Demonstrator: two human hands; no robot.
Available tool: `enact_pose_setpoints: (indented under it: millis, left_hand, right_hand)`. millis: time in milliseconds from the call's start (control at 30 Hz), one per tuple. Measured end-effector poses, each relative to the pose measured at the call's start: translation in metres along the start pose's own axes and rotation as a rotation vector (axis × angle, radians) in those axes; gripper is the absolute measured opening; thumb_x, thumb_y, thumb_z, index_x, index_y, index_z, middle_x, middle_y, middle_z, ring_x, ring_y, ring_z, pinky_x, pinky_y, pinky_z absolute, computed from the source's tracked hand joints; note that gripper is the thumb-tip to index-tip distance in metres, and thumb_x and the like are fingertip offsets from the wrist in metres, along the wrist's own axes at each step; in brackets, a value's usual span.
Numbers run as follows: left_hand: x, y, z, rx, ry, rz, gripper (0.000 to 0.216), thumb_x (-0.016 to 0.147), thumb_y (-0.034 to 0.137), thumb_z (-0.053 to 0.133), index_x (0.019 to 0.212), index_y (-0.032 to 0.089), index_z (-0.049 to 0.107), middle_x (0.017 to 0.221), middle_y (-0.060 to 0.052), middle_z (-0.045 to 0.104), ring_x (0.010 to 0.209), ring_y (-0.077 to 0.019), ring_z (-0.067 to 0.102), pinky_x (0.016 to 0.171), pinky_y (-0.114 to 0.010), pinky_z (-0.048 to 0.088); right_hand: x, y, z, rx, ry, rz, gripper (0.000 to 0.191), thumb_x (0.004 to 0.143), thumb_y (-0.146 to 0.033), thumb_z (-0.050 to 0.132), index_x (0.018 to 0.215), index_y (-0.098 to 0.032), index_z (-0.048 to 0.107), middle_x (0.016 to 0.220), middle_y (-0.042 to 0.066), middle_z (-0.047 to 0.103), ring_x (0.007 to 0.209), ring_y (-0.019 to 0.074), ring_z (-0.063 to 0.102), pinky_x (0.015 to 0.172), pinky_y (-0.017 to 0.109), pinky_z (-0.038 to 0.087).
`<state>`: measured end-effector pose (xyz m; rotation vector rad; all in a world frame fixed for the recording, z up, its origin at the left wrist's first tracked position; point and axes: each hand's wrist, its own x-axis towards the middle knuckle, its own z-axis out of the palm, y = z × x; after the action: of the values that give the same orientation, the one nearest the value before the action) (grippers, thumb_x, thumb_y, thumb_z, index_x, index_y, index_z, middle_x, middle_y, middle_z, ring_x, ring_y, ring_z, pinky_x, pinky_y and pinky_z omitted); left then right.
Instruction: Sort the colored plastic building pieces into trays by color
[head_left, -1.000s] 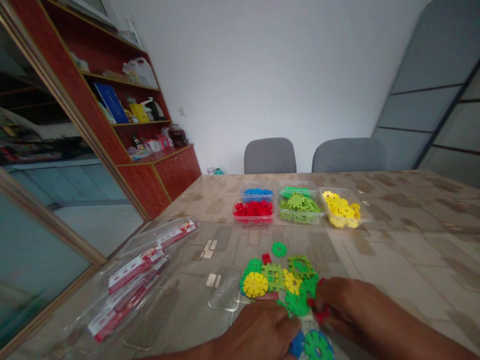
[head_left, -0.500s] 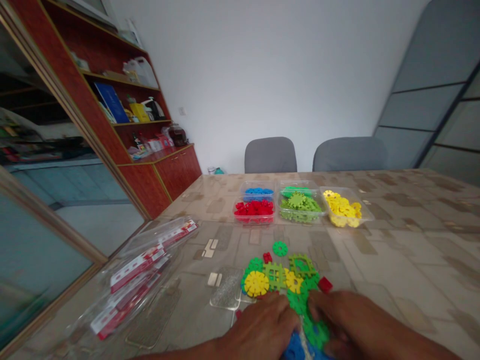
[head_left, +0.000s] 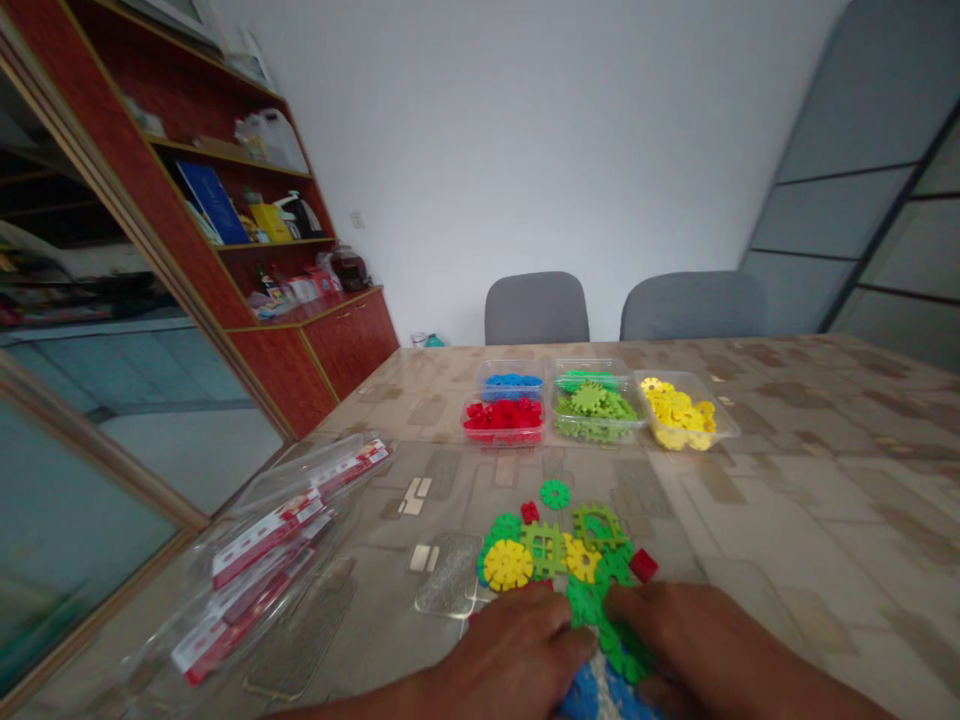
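Note:
A pile of toy connector pieces lies at the near middle of the table. In it are green notched discs (head_left: 585,600), a yellow notched disc (head_left: 508,565), light-green square frames (head_left: 544,548) and red connectors (head_left: 643,566). My left hand (head_left: 517,640) is curled at the pile's near left, its fingertips hidden over blue pieces (head_left: 592,695). Against the green discs, my right hand (head_left: 675,630) has its fingers bent and closed; what they hold is hidden. A whitish strip (head_left: 606,685) crosses the blue pieces between both hands.
Clear tubs hold red pieces (head_left: 504,415), blue pieces (head_left: 512,384), green pieces (head_left: 596,405) and yellow pieces (head_left: 679,412) farther back. Plastic bags with red-and-white labels (head_left: 270,540) lie at the left. Two grey chairs (head_left: 536,308) stand behind the table (head_left: 787,500).
The view has shifted slightly, so the scene sits a little farther left. Both hands stay at the pile, with my left fingers moved slightly over the blue pieces.

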<state>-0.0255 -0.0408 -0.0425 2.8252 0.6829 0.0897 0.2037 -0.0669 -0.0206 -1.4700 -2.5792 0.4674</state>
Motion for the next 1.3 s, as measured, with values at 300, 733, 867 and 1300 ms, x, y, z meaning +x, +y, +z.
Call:
enact_pose_setpoints:
  millis: [300,733,867,1300]
  left_hand:
    - [-0.001,0.000,-0.011,-0.042,-0.035,0.026,0.028,0.091,0.049,0.063,0.097,0.022,0.059,0.096,-0.004,0.058,0.091,-0.0219,0.055,0.077,-0.028,0.044]
    - [-0.008,-0.003,-0.042,-0.073,-0.102,0.002,0.031,0.088,0.045,0.068,0.101,0.019,0.059,0.108,-0.007,0.059,0.098,-0.0237,0.057,0.084,-0.030,0.047]
    - [-0.007,-0.001,-0.051,-0.191,-0.130,0.007,0.026,0.089,0.040,0.068,0.105,0.022,0.059,0.114,-0.006,0.059,0.106,-0.0237,0.056,0.091,-0.030,0.046]
    - [-0.033,-0.012,-0.072,-0.178,-0.222,-0.234,0.007,0.084,0.025,0.073,0.084,0.023,0.067,0.079,0.001,0.071,0.073,-0.0193,0.067,0.062,-0.025,0.043]
  right_hand:
    - [0.004,-0.005,-0.007,-0.107,0.014,-0.029,0.024,0.064,-0.012,0.065,0.086,-0.021,0.062,0.083,0.008,0.076,0.066,0.0265,0.071,0.050,0.026,0.039]
    - [0.012,0.000,0.021,-0.095,-0.083,-0.148,0.038,0.057,-0.007,0.071,0.090,-0.024,0.067,0.082,0.003,0.071,0.067,0.0206,0.063,0.049,0.023,0.032]
    - [0.008,0.002,0.009,0.046,-0.117,-0.104,0.046,0.054,-0.002,0.064,0.095,-0.022,0.063,0.101,0.005,0.069,0.083,0.0223,0.063,0.066,0.026,0.043]
    - [-0.002,0.008,-0.008,0.321,-0.117,-0.076,0.044,0.055,0.003,0.057,0.090,-0.024,0.057,0.100,0.000,0.060,0.088,0.0187,0.056,0.073,0.028,0.040]
